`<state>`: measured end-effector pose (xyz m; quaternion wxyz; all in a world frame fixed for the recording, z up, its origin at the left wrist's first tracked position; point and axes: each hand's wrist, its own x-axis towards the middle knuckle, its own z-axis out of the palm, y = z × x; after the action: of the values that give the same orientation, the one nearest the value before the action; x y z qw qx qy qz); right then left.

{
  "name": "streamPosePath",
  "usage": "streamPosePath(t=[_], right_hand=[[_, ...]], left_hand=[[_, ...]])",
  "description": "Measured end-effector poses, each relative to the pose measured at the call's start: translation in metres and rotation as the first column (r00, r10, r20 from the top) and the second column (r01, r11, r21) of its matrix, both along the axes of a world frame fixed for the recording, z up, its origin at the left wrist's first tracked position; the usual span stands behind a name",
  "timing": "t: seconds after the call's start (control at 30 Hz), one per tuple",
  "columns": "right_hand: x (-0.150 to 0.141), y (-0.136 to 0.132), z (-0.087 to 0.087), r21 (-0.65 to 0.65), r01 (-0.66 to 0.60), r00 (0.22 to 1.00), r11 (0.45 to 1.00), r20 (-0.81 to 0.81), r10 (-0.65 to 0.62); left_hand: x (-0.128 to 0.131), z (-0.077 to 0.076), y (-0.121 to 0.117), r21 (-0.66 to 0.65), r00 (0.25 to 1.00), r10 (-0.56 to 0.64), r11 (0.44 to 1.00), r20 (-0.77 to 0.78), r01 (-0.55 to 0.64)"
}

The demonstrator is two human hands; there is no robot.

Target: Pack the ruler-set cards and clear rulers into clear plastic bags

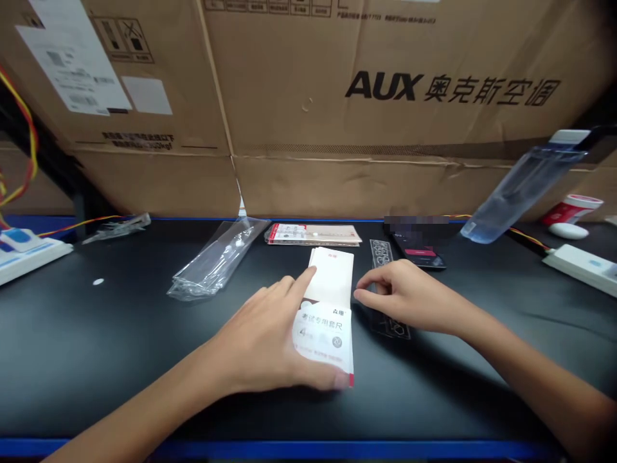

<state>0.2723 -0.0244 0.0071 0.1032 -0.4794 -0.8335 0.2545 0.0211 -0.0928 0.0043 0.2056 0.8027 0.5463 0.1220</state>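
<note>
My left hand point(270, 334) grips a white printed cardboard card point(321, 331) by its left side, fingers along the edge and thumb at the lower right corner. The card is folded across the middle; its upper panel point(332, 273) is mostly blank with small red print, its lower one carries Chinese text and a "4". Close to the card's right edge, my right hand point(409, 296) has thumb and index finger drawn nearly together, with nothing visible between them. Under that hand lies a clear stencil ruler point(382, 252) with cut-out shapes, partly hidden.
Clear plastic sleeves point(212, 263) lie left of the card. Behind it rests another packaged card stack point(313, 235). A phone point(421, 254), a tilted water bottle point(525, 186) and a power strip point(585, 263) are at right. A large cardboard box point(299, 116) walls off the back.
</note>
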Motion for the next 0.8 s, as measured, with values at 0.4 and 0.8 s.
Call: streamPosePath(t=[0.4, 0.8], right_hand=[[-0.001, 0.024, 0.000, 0.135, 0.038, 0.999, 0.990, 0.023, -0.042], [-0.073, 0.117, 0.000, 0.439, -0.239, 0.971, 0.866, 0.110, 0.213]], left_hand=[[0.006, -0.010, -0.012, 0.163, 0.992, -0.050, 0.984, -0.119, 0.069], [0.011, -0.005, -0.004, 0.281, 0.983, -0.070, 0.953, -0.172, 0.117]])
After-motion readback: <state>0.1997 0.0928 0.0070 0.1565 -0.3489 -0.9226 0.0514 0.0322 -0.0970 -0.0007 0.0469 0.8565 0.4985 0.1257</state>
